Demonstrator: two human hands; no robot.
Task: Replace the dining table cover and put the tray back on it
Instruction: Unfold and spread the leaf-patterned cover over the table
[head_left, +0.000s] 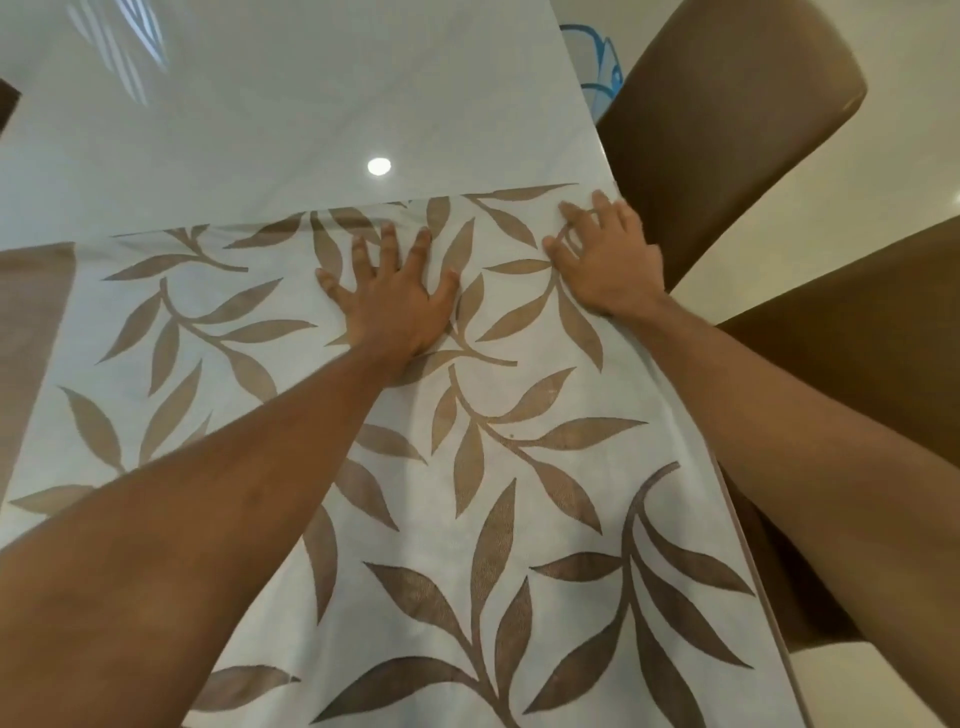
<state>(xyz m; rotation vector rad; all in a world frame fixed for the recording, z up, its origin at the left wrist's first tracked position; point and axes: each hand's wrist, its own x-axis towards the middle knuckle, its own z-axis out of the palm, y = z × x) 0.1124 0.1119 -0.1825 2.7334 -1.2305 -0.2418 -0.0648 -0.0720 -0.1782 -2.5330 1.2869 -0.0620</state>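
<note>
Quick count: one table cover (519, 467), one table (311, 104), two hands and two brown chairs on the right, one further back (727, 130) and one closer (857, 338). There's also one round light reflection (379, 166) on the glossy bare part of the tabletop, and some blue and white thing (597, 67) peeking out behind the far chair, too cut off to tell what it is.

The cover is a thin whitish cloth with big brown leafy branches printed all over it. It's lying over the near part of the table, its far edge running straight across the top, and the pale shiny surface is bare beyond that. On the right it hangs over the table's edge.

The left hand (389, 296) is pressed flat on the cloth near that far edge, fingers spread wide, gripping nothing. The right hand (602, 260) sits on the cloth at the far right corner with a little wrinkle bunched by the thumb; honestly can't tell if it's pinching or just pressing
</note>
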